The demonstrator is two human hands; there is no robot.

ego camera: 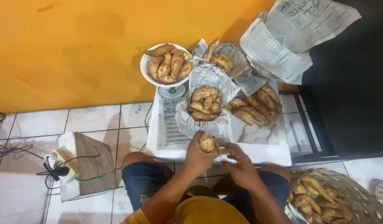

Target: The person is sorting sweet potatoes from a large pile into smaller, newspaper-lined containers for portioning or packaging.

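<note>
A person seated on the floor holds one brown, speckled tuber (206, 142) upright in the left hand (198, 154). The fingers wrap its lower half, so its rounded top stands clear above the fist, just over the near edge of a low white box (257, 152) that serves as a table. The right hand (240, 162) lies beside it, fingers spread loosely on the box edge and holding nothing; its fingertips reach toward the fist without clearly touching the tuber.

Directly beyond the held tuber, a newspaper (208, 74) sheet is cupped around a small pile of the same tubers, its edges turned up, seemingly to keep them together. To the right, more tubers (254, 106) lie loose on the box top. Farther back, a white bowl (146, 61) of tubers sits on a kitchen scale (171, 91), and another paper bundle (233, 56) holds several more.

A woven basket (357, 188) of tubers stands on the tiled floor by the person's right knee, within easy reach. Spare newspapers (291, 37) are stacked behind, and a power strip (54, 164) sits off to the left.
</note>
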